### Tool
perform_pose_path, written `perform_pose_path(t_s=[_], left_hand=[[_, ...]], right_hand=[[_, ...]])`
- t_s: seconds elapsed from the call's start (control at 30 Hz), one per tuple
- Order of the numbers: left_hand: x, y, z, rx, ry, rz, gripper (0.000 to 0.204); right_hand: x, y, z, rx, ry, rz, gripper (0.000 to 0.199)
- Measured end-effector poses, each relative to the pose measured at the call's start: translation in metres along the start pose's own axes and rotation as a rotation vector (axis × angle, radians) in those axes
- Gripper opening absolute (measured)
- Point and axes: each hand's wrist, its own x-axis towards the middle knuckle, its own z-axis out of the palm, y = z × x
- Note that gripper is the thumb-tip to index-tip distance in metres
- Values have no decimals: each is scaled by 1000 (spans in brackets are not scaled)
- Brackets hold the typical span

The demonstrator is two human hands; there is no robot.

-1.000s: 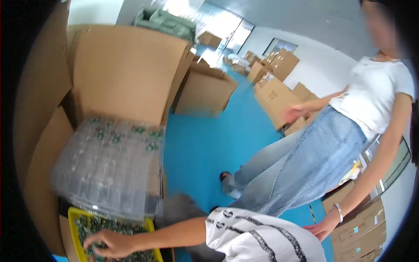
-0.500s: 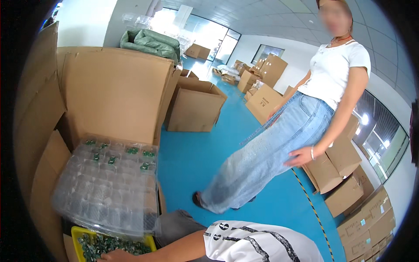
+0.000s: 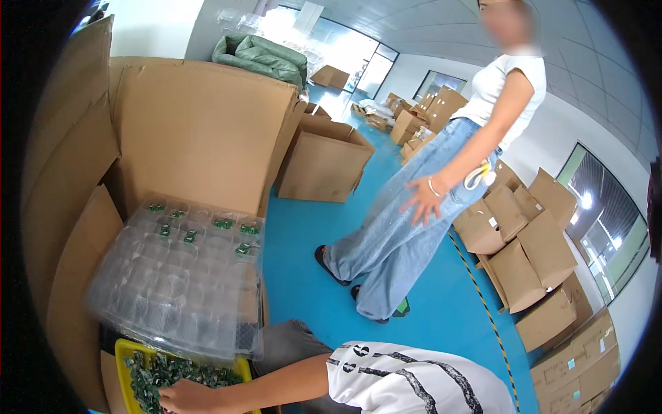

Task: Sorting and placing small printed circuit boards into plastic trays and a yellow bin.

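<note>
My right hand (image 3: 181, 397) reaches into a yellow bin (image 3: 123, 369) at the lower left, its fingers curled among small green circuit boards (image 3: 148, 378). The fingertips are pointed down and hidden, so what they hold does not show. Just beyond the bin lies a clear plastic tray (image 3: 172, 290) with rows of compartments. Several circuit boards (image 3: 189, 237) sit in its far compartments, while the nearer ones show no boards. My left hand is out of the picture.
Tall cardboard (image 3: 200, 131) stands behind the tray, with a green sack (image 3: 265, 58) on top. An open carton (image 3: 324, 162) is on the blue floor. A person (image 3: 441, 186) in jeans stands at the right. More cartons (image 3: 538, 255) line the right wall.
The person in jeans has moved and turned, and their hand is now spread. The view has shifted slightly. My right hand stays in the bin and shows more fully.
</note>
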Motion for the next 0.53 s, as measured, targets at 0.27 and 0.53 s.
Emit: perform_pose_path(t_s=[0.27, 0.53], left_hand=[[-8, 36, 2, 158, 18, 126, 36], [-3, 53, 7, 197, 76, 162, 28]], right_hand=[[-3, 3, 1, -43, 25, -24, 34], [-2, 5, -7, 45, 51, -2, 33]])
